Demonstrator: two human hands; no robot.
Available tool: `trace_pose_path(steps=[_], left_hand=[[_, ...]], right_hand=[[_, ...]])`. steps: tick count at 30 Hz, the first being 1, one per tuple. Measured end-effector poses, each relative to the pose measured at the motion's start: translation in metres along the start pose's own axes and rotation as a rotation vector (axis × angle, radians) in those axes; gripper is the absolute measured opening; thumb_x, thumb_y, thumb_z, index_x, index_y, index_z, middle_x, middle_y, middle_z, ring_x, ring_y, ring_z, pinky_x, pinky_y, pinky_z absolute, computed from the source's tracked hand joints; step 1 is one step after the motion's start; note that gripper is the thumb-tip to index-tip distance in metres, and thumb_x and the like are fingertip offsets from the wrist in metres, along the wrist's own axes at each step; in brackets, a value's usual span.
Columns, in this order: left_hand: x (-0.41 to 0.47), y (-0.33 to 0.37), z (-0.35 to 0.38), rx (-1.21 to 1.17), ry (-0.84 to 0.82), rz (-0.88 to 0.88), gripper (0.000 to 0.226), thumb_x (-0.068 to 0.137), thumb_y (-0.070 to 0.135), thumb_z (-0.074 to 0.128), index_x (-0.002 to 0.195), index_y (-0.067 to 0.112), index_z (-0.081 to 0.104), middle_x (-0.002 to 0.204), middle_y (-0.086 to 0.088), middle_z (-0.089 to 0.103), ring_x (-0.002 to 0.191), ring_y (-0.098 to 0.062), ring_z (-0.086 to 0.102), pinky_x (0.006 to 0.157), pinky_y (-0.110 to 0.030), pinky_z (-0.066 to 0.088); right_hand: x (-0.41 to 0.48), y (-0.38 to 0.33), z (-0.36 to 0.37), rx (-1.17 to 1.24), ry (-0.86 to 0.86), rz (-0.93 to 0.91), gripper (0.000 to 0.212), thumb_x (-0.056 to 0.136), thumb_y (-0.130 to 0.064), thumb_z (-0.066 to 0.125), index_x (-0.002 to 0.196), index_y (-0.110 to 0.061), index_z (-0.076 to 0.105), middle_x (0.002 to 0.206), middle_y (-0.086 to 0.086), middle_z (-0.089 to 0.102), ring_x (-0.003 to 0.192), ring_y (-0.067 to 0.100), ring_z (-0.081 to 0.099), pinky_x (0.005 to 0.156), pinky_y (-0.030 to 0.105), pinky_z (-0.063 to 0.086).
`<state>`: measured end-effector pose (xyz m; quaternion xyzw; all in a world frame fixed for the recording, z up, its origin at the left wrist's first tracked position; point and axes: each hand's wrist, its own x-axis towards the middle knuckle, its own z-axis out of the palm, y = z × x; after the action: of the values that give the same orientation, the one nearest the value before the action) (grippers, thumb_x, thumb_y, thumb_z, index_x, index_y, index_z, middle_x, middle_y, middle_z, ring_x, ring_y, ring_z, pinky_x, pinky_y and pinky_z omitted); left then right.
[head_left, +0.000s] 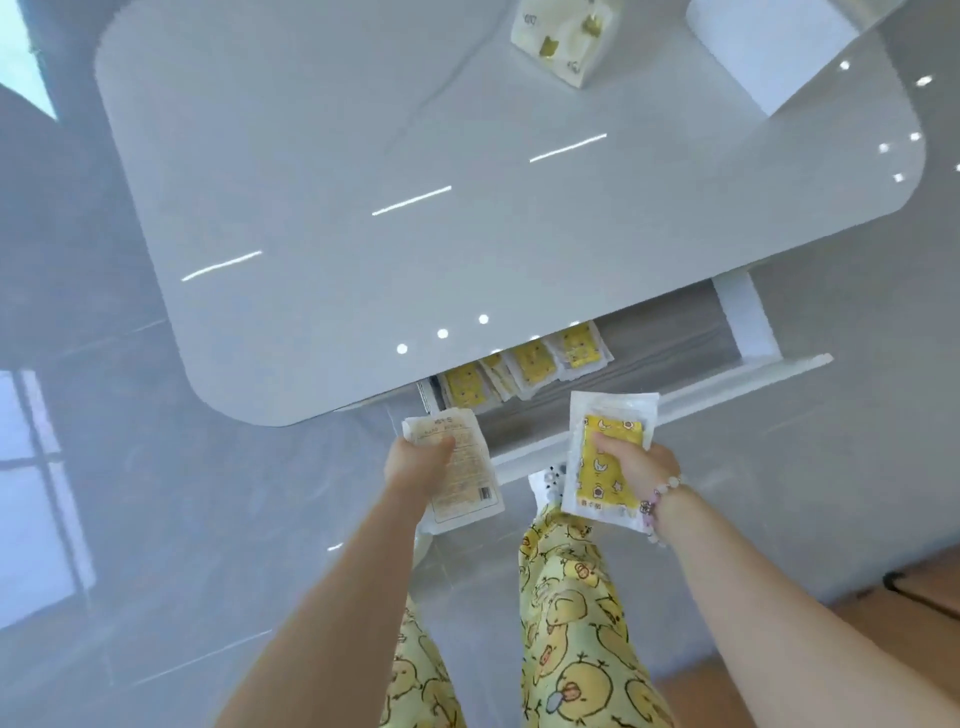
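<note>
My left hand (415, 462) grips a flat white packet (467, 483) with its printed back side up, held in front of the open drawer's left end. My right hand (641, 470) holds another packet (605, 457), its yellow patterned front showing, thumb on top, just over the drawer's front panel. The white drawer (675, 395) is pulled out from under the glossy white table (415, 156). Several similar yellow packets (530, 364) lie in a row at the drawer's back left, partly hidden under the tabletop.
A white and yellow tissue pack (563, 39) stands at the table's far side. A white chair or panel (769, 47) is at the top right. My legs in yellow duck-print trousers (571, 613) stand on the grey tiled floor below the drawer.
</note>
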<state>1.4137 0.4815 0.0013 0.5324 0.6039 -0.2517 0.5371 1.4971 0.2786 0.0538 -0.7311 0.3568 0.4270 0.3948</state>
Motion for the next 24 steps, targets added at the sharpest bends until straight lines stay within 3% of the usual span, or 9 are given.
trace_pose_path(steps=[2, 4, 8, 12, 15, 18, 20, 22, 24], left_hand=[[0.011, 0.004, 0.018, -0.021, 0.068, -0.029, 0.019, 0.09, 0.022, 0.061, 0.103, 0.008, 0.057, 0.1, -0.009, 0.061, 0.098, -0.029, 0.062, 0.091, -0.04, 0.051], [0.024, 0.008, 0.035, -0.037, 0.141, -0.049, 0.019, 0.089, 0.021, 0.06, 0.103, 0.008, 0.057, 0.096, -0.008, 0.058, 0.096, -0.029, 0.06, 0.091, -0.04, 0.051], [0.059, 0.012, 0.062, -0.06, 0.248, -0.074, 0.025, 0.089, 0.023, 0.058, 0.109, 0.007, 0.058, 0.092, -0.006, 0.055, 0.086, -0.024, 0.054, 0.079, -0.033, 0.048], [0.107, 0.017, 0.089, -0.029, 0.281, -0.016, 0.03, 0.089, 0.023, 0.059, 0.115, 0.008, 0.056, 0.098, -0.007, 0.059, 0.092, -0.026, 0.058, 0.071, -0.029, 0.044], [0.145, 0.016, 0.11, -0.029, 0.252, 0.012, 0.027, 0.09, 0.022, 0.059, 0.114, 0.01, 0.053, 0.096, -0.006, 0.057, 0.085, -0.025, 0.054, 0.064, -0.025, 0.042], [0.178, 0.01, 0.122, -0.025, 0.24, 0.028, 0.032, 0.09, 0.024, 0.059, 0.119, 0.01, 0.054, 0.094, -0.003, 0.056, 0.08, -0.02, 0.052, 0.065, -0.026, 0.04], [0.197, 0.002, 0.127, 0.031, 0.225, 0.071, 0.031, 0.09, 0.024, 0.059, 0.118, 0.012, 0.055, 0.097, -0.002, 0.058, 0.08, -0.018, 0.051, 0.06, -0.023, 0.04], [0.209, -0.006, 0.128, 0.063, 0.212, 0.104, 0.027, 0.09, 0.023, 0.058, 0.115, 0.015, 0.056, 0.093, 0.002, 0.055, 0.079, -0.016, 0.049, 0.051, -0.018, 0.035], [0.22, -0.017, 0.13, 0.089, 0.211, 0.116, 0.015, 0.091, 0.021, 0.057, 0.105, 0.019, 0.054, 0.084, 0.006, 0.053, 0.078, -0.017, 0.049, 0.05, -0.019, 0.036]], right_hand=[[0.031, -0.019, -0.016, -0.086, -0.011, -0.025, 0.016, 0.086, -0.028, 0.065, 0.091, -0.013, 0.06, 0.089, 0.005, 0.059, 0.069, 0.017, 0.054, 0.052, 0.022, 0.037], [0.061, -0.034, -0.026, -0.195, 0.002, -0.046, 0.029, 0.087, -0.03, 0.063, 0.107, -0.009, 0.059, 0.093, 0.006, 0.056, 0.076, 0.023, 0.053, 0.05, 0.024, 0.033], [0.12, -0.053, -0.029, -0.435, 0.026, -0.061, 0.045, 0.094, -0.024, 0.054, 0.129, 0.002, 0.045, 0.106, 0.014, 0.053, 0.089, 0.034, 0.056, 0.062, 0.027, 0.04], [0.178, -0.053, -0.003, -0.634, -0.017, -0.075, 0.043, 0.096, -0.025, 0.05, 0.128, 0.001, 0.042, 0.087, 0.01, 0.052, 0.065, 0.022, 0.047, 0.054, 0.028, 0.038], [0.223, -0.045, 0.025, -0.734, -0.062, -0.115, 0.047, 0.096, -0.026, 0.05, 0.133, 0.001, 0.04, 0.105, 0.016, 0.054, 0.078, 0.025, 0.05, 0.061, 0.027, 0.042], [0.258, -0.037, 0.057, -0.842, -0.08, -0.185, 0.046, 0.095, -0.032, 0.051, 0.13, -0.002, 0.043, 0.095, 0.011, 0.054, 0.075, 0.024, 0.052, 0.062, 0.027, 0.044], [0.279, -0.03, 0.075, -0.87, -0.072, -0.259, 0.05, 0.092, -0.034, 0.053, 0.134, -0.01, 0.04, 0.113, 0.011, 0.057, 0.075, 0.024, 0.054, 0.057, 0.025, 0.043], [0.293, -0.019, 0.09, -0.885, -0.075, -0.315, 0.054, 0.09, -0.035, 0.057, 0.136, -0.014, 0.04, 0.127, 0.011, 0.055, 0.087, 0.028, 0.061, 0.064, 0.026, 0.045], [0.303, -0.007, 0.102, -0.894, -0.095, -0.319, 0.052, 0.087, -0.035, 0.06, 0.131, -0.012, 0.045, 0.125, 0.013, 0.057, 0.097, 0.028, 0.06, 0.071, 0.027, 0.042]])
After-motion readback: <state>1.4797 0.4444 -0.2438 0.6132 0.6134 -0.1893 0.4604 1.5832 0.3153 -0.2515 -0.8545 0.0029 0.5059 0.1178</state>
